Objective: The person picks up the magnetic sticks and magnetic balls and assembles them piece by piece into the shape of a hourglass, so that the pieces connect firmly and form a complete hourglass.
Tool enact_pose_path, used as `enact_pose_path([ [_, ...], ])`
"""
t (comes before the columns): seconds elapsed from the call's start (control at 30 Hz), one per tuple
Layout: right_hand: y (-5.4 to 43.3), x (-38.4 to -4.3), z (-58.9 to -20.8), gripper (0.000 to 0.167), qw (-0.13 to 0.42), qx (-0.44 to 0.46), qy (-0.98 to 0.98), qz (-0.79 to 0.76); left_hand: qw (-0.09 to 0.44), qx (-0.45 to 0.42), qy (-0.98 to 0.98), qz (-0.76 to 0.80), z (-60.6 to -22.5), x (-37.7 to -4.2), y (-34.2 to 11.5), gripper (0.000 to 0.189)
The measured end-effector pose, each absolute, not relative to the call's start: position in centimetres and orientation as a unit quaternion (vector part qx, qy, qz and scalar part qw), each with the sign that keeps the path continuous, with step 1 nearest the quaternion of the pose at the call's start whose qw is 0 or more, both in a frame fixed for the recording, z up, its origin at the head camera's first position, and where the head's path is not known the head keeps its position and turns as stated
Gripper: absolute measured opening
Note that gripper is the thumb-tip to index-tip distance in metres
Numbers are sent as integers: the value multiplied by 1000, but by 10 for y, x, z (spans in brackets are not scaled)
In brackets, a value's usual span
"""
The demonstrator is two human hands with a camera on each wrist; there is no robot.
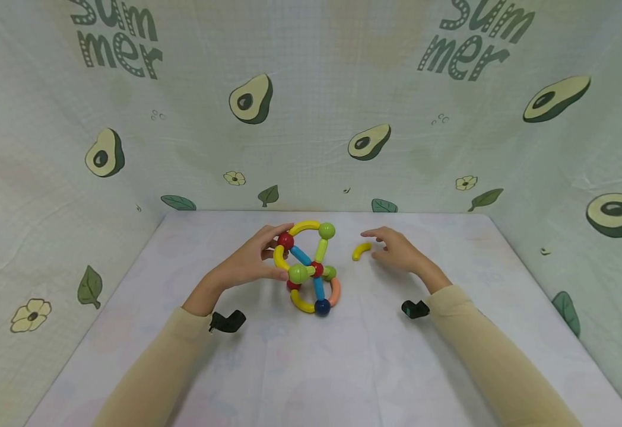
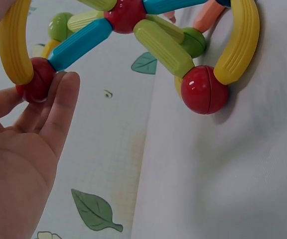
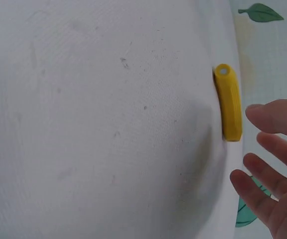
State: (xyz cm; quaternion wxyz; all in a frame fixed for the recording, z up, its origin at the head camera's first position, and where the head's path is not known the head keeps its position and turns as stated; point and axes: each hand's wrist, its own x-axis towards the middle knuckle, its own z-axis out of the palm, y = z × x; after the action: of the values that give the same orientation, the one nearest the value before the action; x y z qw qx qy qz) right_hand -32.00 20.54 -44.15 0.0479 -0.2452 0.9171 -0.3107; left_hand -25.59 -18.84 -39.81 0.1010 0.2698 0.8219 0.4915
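My left hand point(image 1: 250, 256) holds a magnetic ball-and-stick structure point(image 1: 305, 257) by its left side. In the left wrist view, its fingers grip a red ball point(image 2: 38, 82) joined to a yellow curved stick point(image 2: 15, 42) and a blue straight stick point(image 2: 81, 45). A red centre ball point(image 2: 126, 15) links several sticks, and a dark blue ball point(image 1: 322, 306) touches the table at the front. To the right lies a loose yellow curved stick point(image 3: 228, 103). My right hand point(image 1: 395, 249) hovers beside it, fingers spread and apart from it.
A white cloth covers the table point(image 1: 311, 367). Behind it hangs a curtain point(image 1: 305, 172) printed with avocados and leaves, which also lines both sides. Small black devices point(image 1: 228, 321) sit by the wrists.
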Motion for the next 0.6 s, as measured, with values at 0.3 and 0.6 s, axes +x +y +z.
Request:
enact_pose_path([
  [0.3, 195, -320, -444, 53, 58, -258, 920, -290, 102, 266, 822, 494, -401, -258, -189, 101],
  [0.6, 189, -323, -447, 43, 78, -260, 920, -282, 98, 267, 825, 489, -401, -257, -189, 102],
])
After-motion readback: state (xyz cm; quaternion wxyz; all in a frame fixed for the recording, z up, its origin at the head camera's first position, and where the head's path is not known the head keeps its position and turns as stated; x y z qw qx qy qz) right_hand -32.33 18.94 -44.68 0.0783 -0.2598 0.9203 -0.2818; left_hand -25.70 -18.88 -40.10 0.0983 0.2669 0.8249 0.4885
